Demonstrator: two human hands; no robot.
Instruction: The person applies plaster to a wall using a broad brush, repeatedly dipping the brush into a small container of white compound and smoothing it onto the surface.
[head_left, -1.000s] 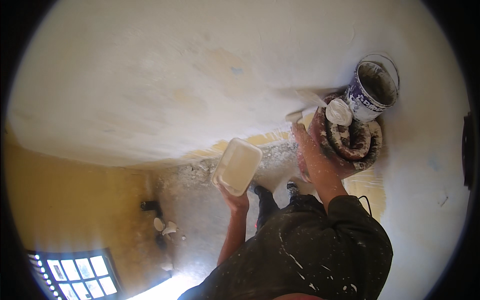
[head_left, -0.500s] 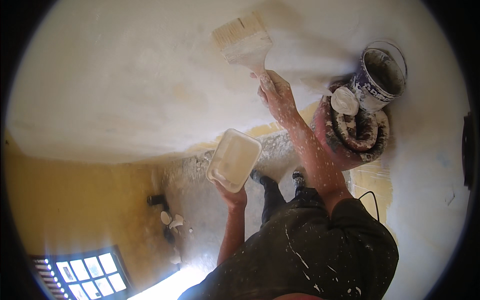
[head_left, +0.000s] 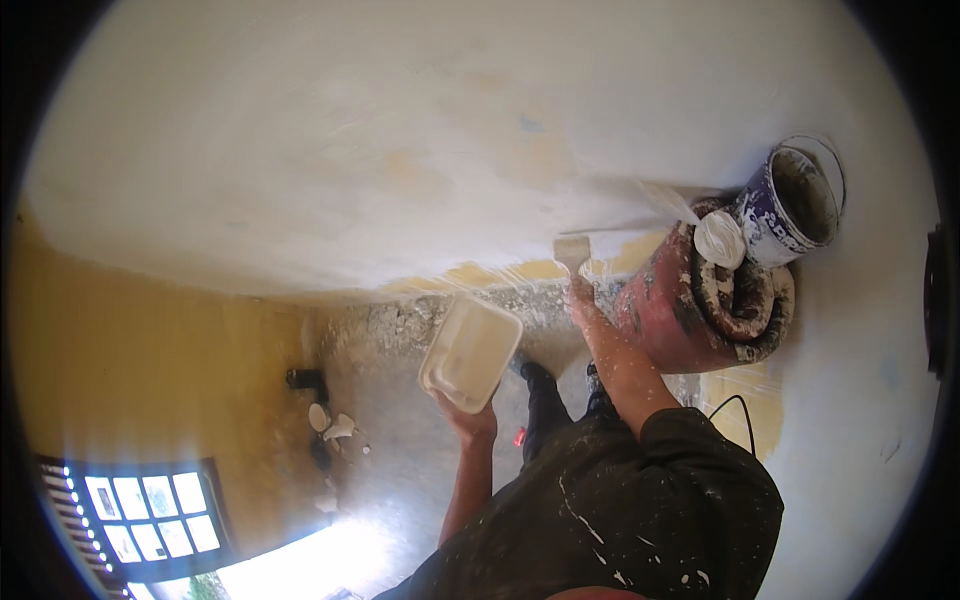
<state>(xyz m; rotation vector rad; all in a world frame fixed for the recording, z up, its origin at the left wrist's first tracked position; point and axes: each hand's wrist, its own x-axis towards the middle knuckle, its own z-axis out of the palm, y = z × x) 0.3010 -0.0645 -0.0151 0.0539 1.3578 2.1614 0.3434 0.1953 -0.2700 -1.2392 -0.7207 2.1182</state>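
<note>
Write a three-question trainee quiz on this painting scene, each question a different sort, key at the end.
1. True or false: the right hand holds a brush against the wall.
2. What does the left hand hold? A) a roller B) a white tray C) a rag
3. Fill in: the paint can stands on a paint-smeared ____.

Key: 1 true; 2 B; 3 drum.
</note>
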